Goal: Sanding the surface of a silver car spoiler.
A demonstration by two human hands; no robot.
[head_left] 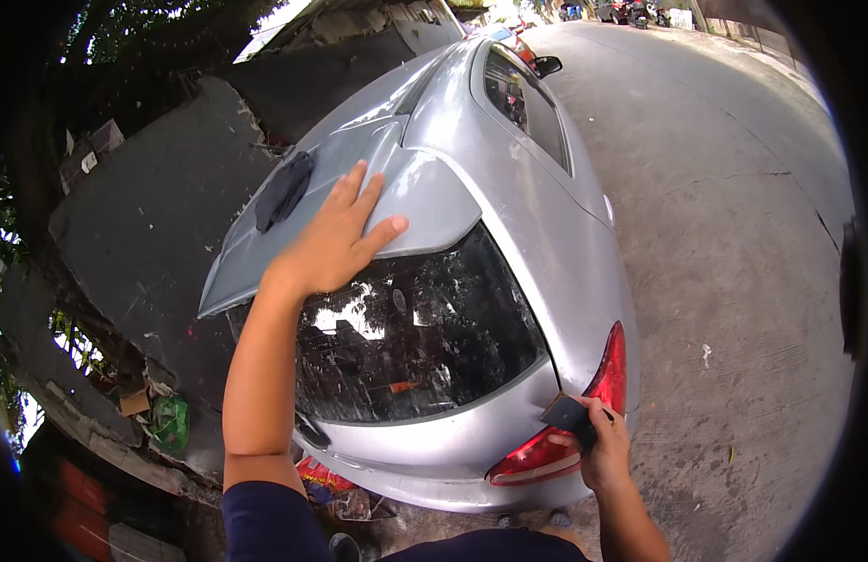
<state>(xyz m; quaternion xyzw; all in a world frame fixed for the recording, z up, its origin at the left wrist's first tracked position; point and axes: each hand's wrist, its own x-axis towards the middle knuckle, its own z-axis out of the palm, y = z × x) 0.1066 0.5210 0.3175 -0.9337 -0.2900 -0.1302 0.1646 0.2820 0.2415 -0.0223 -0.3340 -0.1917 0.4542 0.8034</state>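
A silver car (537, 244) fills the middle of the view, seen from behind and above. My left hand (338, 236) lies flat with fingers spread on its rear spoiler (425, 192), just above the dark rear window (415, 332). My right hand (598, 445) grips a small dark flat tool (567, 412) and presses it against the red tail light (570, 436) at the car's right rear corner. A dark cloth (284, 190) rests on the spoiler, left of my left hand.
A grey concrete road (734, 215) runs along the car's right side, with parked vehicles far ahead. A dark wall (153, 206), rubble, a green bag (172, 421) and foliage crowd the left side. Red litter lies under the rear bumper.
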